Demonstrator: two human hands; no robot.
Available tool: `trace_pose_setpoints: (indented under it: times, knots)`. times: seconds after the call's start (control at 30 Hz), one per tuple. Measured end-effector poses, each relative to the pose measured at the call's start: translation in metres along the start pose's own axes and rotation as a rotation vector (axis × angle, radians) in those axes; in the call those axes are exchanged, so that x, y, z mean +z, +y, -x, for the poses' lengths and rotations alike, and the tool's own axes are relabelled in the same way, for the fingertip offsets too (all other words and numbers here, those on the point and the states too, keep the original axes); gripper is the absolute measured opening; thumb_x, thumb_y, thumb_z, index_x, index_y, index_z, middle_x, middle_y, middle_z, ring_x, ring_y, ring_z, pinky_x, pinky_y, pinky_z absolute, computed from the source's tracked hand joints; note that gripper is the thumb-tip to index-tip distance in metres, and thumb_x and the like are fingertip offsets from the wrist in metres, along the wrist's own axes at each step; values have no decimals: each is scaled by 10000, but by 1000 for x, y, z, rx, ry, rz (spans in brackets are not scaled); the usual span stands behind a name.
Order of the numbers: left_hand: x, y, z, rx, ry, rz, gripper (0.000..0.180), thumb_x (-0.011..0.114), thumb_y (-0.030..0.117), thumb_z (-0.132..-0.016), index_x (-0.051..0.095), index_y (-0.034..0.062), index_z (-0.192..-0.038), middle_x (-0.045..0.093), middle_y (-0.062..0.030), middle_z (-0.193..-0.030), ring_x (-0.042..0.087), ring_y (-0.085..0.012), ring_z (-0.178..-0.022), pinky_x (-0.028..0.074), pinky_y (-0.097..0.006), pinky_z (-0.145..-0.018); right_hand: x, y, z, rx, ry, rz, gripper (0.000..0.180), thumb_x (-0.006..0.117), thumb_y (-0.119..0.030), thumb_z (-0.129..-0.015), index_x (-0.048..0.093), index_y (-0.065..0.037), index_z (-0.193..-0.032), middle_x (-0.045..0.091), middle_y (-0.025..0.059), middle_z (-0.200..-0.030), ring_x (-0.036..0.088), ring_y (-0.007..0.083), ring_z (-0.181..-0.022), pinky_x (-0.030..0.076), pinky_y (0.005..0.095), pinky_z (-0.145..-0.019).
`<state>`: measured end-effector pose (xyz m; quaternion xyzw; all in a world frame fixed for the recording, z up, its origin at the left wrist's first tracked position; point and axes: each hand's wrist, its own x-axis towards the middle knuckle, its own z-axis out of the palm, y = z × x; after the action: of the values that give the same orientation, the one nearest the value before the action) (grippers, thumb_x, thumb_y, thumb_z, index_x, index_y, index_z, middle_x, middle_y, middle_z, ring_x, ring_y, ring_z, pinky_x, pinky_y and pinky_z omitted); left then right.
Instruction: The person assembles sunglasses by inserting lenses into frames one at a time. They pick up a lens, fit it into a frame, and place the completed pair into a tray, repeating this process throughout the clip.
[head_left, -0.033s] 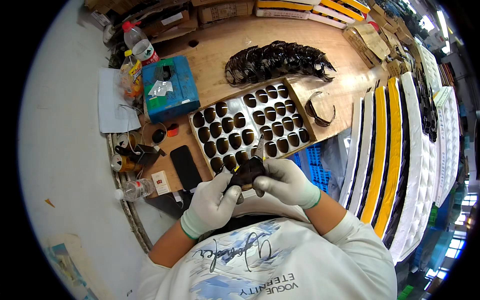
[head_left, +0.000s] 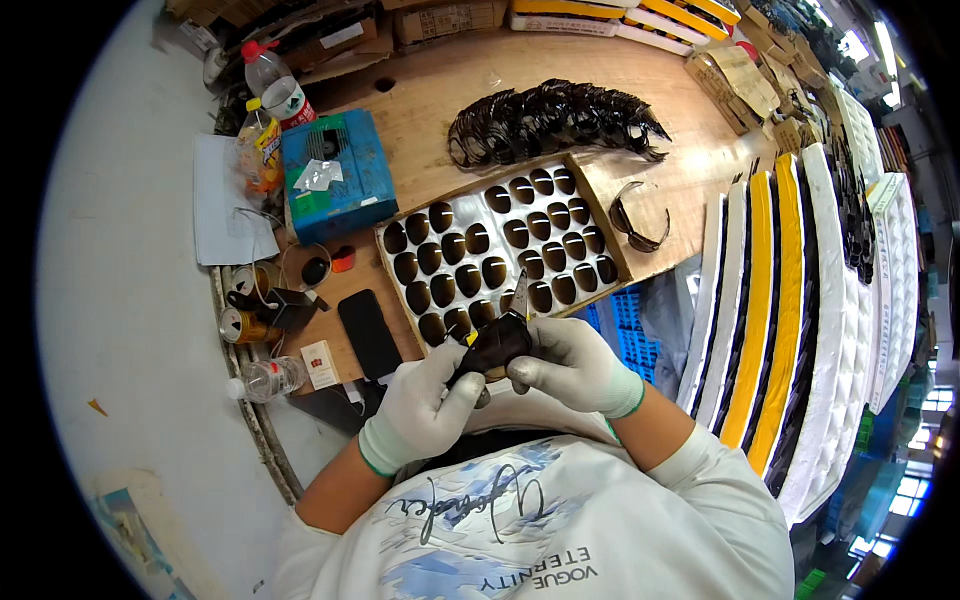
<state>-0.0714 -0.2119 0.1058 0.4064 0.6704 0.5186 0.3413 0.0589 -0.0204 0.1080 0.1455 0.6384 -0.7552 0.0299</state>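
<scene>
Both my hands wear white gloves with green cuffs and meet in front of the tray. Between them is a dark pair of sunglasses (head_left: pixel 498 345), tilted, with a broad dark lens facing up. My left hand (head_left: pixel 425 400) pinches its left side between thumb and fingers. My right hand (head_left: pixel 575 368) grips its right side, thumb on the near edge. A narrow, pointed, grey blade-like piece (head_left: pixel 520 292) rises just beyond the sunglasses; what bears it is hidden. Past my hands lies a shallow cardboard tray (head_left: pixel 603 215) with rows of brown lenses (head_left: pixel 530 265) on white lining.
Behind the tray lies a heap of dark glasses frames (head_left: pixel 555 120); one pair of glasses (head_left: pixel 640 220) sits right of it. Leftward are a blue box (head_left: pixel 345 170), bottles (head_left: pixel 265 150), a black phone (head_left: pixel 370 335) and a small carton (head_left: pixel 320 365). White and yellow trays (head_left: pixel 765 310) stand at right.
</scene>
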Motion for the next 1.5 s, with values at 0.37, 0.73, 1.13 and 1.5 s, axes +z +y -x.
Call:
trace_pose_setpoints:
  times: [0.37,0.73,1.13,1.5]
  knots:
    - [59,-4,-93,41,251,-276,227,650,95,-869,582,-28,-1048,661,-175,-688,680,-352,-581,537,-408,-532,-76,44,-37,126,-3,-358,304,619,-266,-1008,653,23,-919,652,54,-797,617,125,-712,511,281,-670]
    - [66,-191,-270,-488,276,-750,495,638,366,-912,587,20,-1262,628,-267,-1193,576,-453,-1176,482,-514,-997,-224,14,-54,-127,-169,666,256,637,-217,-915,625,18,-1015,642,249,-890,642,431,-832,508,490,-731]
    - [69,-157,-258,-239,501,-442,220,666,209,-944,668,3,-1021,668,-97,-792,661,-206,-739,541,-330,-740,-183,25,-28,-87,164,14,592,510,14,-854,334,82,-1415,658,185,-959,676,283,-825,543,373,-801]
    - [41,-33,-82,-360,197,860,327,711,138,-922,565,-19,-1169,665,-95,-978,632,-115,-782,537,-254,-701,-60,18,-12,-9,3,-107,213,603,-127,-962,630,29,-1103,708,103,-856,663,148,-814,532,324,-773]
